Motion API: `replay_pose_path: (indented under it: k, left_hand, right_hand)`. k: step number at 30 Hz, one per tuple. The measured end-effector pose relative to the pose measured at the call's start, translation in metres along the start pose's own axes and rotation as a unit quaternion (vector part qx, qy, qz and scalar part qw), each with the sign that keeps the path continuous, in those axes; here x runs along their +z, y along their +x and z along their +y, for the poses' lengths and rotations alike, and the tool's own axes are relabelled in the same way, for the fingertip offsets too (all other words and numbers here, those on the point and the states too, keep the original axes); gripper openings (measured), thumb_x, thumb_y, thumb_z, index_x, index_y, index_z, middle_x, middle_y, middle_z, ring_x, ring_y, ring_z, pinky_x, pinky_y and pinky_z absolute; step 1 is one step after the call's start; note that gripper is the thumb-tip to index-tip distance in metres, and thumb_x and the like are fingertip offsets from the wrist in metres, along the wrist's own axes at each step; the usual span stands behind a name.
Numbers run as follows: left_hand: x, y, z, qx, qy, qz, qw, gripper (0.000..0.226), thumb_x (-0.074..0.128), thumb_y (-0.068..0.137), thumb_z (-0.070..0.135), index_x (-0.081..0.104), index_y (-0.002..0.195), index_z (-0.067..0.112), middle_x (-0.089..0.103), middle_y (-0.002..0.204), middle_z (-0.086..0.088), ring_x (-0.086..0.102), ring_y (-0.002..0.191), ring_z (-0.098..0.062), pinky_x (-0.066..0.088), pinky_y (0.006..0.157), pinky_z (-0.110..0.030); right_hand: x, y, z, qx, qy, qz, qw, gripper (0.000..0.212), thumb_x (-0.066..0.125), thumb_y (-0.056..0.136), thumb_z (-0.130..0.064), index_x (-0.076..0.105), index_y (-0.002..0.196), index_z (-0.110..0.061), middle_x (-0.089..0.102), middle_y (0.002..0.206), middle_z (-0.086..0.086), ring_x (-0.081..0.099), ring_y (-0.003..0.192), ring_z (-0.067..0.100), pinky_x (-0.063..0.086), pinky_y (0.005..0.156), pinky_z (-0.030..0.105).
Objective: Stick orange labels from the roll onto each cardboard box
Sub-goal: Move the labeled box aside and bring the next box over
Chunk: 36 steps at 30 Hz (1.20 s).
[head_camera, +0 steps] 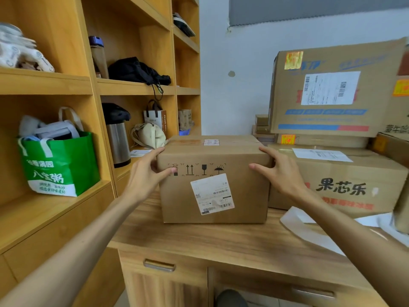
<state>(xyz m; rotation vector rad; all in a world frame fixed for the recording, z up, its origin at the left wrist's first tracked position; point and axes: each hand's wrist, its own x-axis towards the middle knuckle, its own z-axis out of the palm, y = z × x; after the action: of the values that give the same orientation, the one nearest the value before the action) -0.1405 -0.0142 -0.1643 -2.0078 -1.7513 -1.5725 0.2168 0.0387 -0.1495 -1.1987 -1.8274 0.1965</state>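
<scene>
A plain cardboard box (247,196) stands on the wooden desk (199,238), with a white shipping label on its front and handling symbols above it. My left hand (146,171) grips its upper left corner and my right hand (281,171) grips its upper right corner. An orange label shows faintly on the box's top. Boxes stacked at the right carry orange labels: one on the big top box (293,60), one on the flat box (286,139) under it. The label roll is not clearly visible; a white backing strip (305,229) lies on the desk at the right.
Wooden shelves (66,85) fill the left side, holding a green bag (59,165), a steel thermos (117,138), a black bag and a cream bag. A large printed box (345,185) sits right of the held box. Desk drawers are below.
</scene>
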Motion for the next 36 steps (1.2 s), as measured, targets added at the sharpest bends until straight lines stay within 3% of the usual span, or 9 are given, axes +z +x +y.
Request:
replay_pose_path:
  k: [5, 10, 14, 19, 25, 30, 33, 36]
  left_hand:
    - [0.0, -0.013, 0.006, 0.028, 0.012, 0.008, 0.999, 0.074, 0.083, 0.079, 0.042, 0.053, 0.144, 0.026, 0.063, 0.119, 0.01, 0.058, 0.094, 0.0, 0.044, 0.074, -0.012]
    - [0.006, -0.019, 0.008, 0.035, 0.008, 0.013, 0.999, 0.072, 0.081, 0.08, 0.045, 0.051, 0.144, 0.03, 0.059, 0.123, 0.014, 0.058, 0.095, -0.002, 0.048, 0.076, -0.021]
    - [0.007, -0.021, 0.009, 0.044, -0.005, -0.01, 0.999, 0.07, 0.08, 0.082, 0.044, 0.051, 0.145, 0.032, 0.062, 0.119, 0.014, 0.06, 0.093, -0.004, 0.05, 0.078, -0.021]
    - [0.007, -0.02, 0.009, 0.026, -0.015, -0.015, 0.999, 0.07, 0.08, 0.083, 0.042, 0.049, 0.145, 0.034, 0.063, 0.113, 0.011, 0.06, 0.094, -0.007, 0.049, 0.081, -0.022]
    - [0.006, -0.014, 0.011, 0.012, -0.012, -0.028, 0.999, 0.068, 0.081, 0.083, 0.04, 0.051, 0.143, 0.033, 0.064, 0.106, 0.007, 0.061, 0.093, -0.011, 0.054, 0.085, -0.034]
    - [0.004, -0.016, 0.018, 0.027, -0.006, -0.012, 1.0, 0.055, 0.076, 0.087, 0.04, 0.059, 0.137, 0.028, 0.064, 0.099, 0.009, 0.063, 0.089, -0.011, 0.055, 0.082, -0.034]
    - [0.0, -0.018, 0.022, 0.026, -0.041, -0.006, 0.999, 0.036, 0.06, 0.098, 0.042, 0.067, 0.131, 0.028, 0.066, 0.106, 0.009, 0.064, 0.091, -0.012, 0.06, 0.073, -0.038]
    - [-0.006, -0.016, 0.026, -0.009, -0.095, -0.016, 0.995, 0.027, 0.053, 0.104, 0.029, 0.07, 0.125, 0.03, 0.065, 0.106, 0.006, 0.066, 0.085, -0.012, 0.062, 0.066, -0.036]
  right_hand:
    - [-0.008, -0.015, 0.007, -0.01, -0.003, 0.01, 1.0, 0.068, 0.075, 0.083, -0.048, 0.051, 0.144, -0.029, 0.065, 0.129, 0.001, 0.058, 0.113, 0.016, 0.048, 0.095, 0.033]
    - [-0.011, -0.015, 0.015, -0.011, 0.005, -0.003, 1.0, 0.067, 0.072, 0.085, -0.052, 0.048, 0.145, -0.033, 0.064, 0.129, 0.0, 0.06, 0.112, 0.017, 0.054, 0.095, 0.044]
    - [-0.013, -0.015, 0.025, -0.008, 0.022, -0.014, 1.0, 0.065, 0.067, 0.087, -0.055, 0.043, 0.145, -0.038, 0.059, 0.13, -0.002, 0.058, 0.108, 0.018, 0.059, 0.082, 0.051]
    - [-0.01, -0.014, 0.03, -0.006, 0.007, -0.01, 1.0, 0.066, 0.063, 0.085, -0.065, 0.039, 0.143, -0.045, 0.055, 0.133, 0.001, 0.056, 0.11, 0.022, 0.058, 0.081, 0.053]
    - [-0.011, -0.009, 0.026, 0.001, 0.003, -0.009, 1.0, 0.064, 0.066, 0.086, -0.057, 0.043, 0.142, -0.038, 0.055, 0.132, 0.001, 0.055, 0.11, 0.021, 0.058, 0.078, 0.055]
    - [-0.002, -0.001, 0.021, 0.025, -0.075, 0.008, 0.997, 0.064, 0.059, 0.09, -0.056, 0.04, 0.144, -0.026, 0.055, 0.134, 0.009, 0.055, 0.117, 0.029, 0.051, 0.095, 0.05]
    - [0.006, 0.004, 0.016, 0.046, -0.151, 0.033, 0.987, 0.056, 0.06, 0.095, -0.045, 0.043, 0.14, -0.017, 0.054, 0.127, 0.018, 0.055, 0.114, 0.035, 0.048, 0.09, 0.045]
    - [0.008, 0.008, 0.015, 0.056, -0.127, 0.029, 0.99, 0.056, 0.061, 0.095, -0.041, 0.043, 0.142, -0.017, 0.054, 0.128, 0.018, 0.052, 0.118, 0.036, 0.047, 0.094, 0.047]
